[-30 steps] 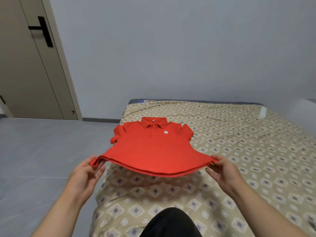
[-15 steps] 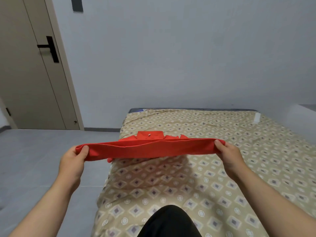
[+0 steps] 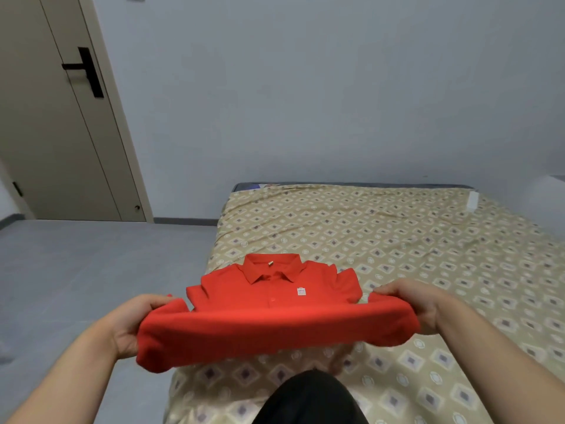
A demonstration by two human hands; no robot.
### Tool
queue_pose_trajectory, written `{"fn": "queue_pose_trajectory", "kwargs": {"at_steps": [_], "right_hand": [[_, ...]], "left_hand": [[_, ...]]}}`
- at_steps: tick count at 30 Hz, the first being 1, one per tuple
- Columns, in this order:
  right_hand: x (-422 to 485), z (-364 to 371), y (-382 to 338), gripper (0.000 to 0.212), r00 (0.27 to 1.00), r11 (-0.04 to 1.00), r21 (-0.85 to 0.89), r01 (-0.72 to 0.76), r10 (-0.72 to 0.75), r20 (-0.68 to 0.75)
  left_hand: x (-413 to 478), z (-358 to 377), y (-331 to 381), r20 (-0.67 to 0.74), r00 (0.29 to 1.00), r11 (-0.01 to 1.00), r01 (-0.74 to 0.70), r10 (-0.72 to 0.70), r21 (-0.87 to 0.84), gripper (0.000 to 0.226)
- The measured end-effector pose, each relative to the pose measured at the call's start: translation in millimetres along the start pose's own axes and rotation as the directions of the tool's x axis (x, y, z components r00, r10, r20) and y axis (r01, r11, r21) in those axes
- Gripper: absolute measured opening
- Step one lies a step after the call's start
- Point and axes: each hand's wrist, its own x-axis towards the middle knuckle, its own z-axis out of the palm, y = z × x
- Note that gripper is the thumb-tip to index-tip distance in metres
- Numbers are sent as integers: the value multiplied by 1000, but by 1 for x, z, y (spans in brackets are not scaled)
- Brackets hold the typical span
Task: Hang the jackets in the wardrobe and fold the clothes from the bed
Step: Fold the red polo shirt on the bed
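Red polo shirt (image 3: 275, 328) is hanging doubled between the two hands, its folded lower half draping toward the person and its collar (image 3: 269, 267) lying just beyond the hands on the patterned bed (image 3: 428, 270). Left hand (image 3: 134, 325) is gripping the fold's left end, fingers (image 3: 159, 300) curled into the cloth; right hand (image 3: 419, 304) is gripping the right end likewise.

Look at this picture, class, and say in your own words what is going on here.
A person is folding a red polo shirt on the bed. The left hand and the right hand each grip one side of the shirt's lower part, which is doubled up toward the collar. The collar end lies flat on the patterned cover, and the fold is not yet laid down.
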Motion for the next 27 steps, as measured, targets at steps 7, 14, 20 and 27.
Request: {"fn": "queue_pose_trajectory", "kwargs": {"at_steps": [7, 14, 20, 27], "right_hand": [[102, -17, 11, 15, 851, 912, -317, 261, -372, -371], [186, -18, -25, 18, 868, 972, -158, 174, -227, -442], [257, -4, -70, 39, 885, 950, 86, 300, -244, -396], [285, -8, 4, 46, 718, 887, -430, -171, -187, -670]], "left_hand": [[92, -19, -13, -305, 864, 904, -321, 401, 281, 17], [193, -15, 18, -408, 842, 931, -277, 355, 238, 15], [272, 4, 57, -404, 837, 929, -345, 369, 135, 36], [288, -11, -27, -433, 809, 768, -35, 397, 639, 56]]}}
